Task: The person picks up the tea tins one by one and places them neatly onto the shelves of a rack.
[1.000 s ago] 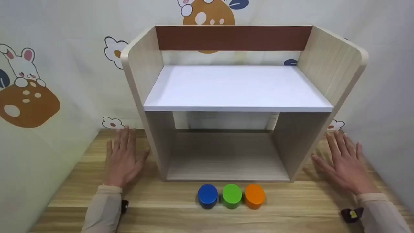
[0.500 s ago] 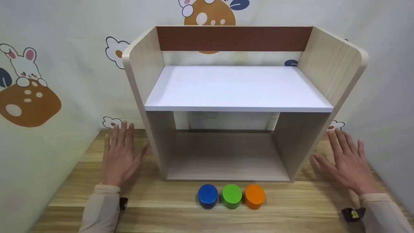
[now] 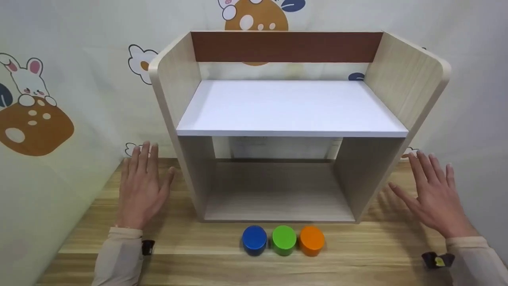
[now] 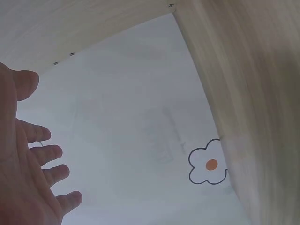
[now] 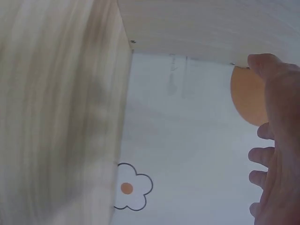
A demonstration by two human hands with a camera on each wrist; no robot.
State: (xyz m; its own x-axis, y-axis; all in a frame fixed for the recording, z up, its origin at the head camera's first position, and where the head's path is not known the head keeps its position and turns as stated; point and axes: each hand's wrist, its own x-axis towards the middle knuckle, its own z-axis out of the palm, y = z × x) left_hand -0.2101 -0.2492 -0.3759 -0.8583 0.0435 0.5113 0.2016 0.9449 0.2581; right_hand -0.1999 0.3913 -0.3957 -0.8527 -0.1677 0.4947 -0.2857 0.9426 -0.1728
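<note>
I saw shelf [image 3: 291, 107] between left hand [image 3: 139, 190] and right hand [image 3: 436, 198] | width paralleled worktop [image 3: 206, 266] far edge | fingers spread, empty

The left sleeve [image 3: 118, 258] and right sleeve [image 3: 474, 260], both light in colour, extend to the wrists. Left hand [image 3: 139, 188]: back upward, fingers [image 3: 143, 161] extended forward, nearly straight and slightly separated; left thumb [image 3: 166, 182] spread inward. Right hand [image 3: 438, 198]: back upward, fingers fanned, extended forward and angled toward the person's left; right thumb [image 3: 404, 195] spread wide inward. The two hands stand well apart, one to each side. Both wrist views show thumb and four fingers clear of one another at the tips, the fingers foreshortened.
</note>
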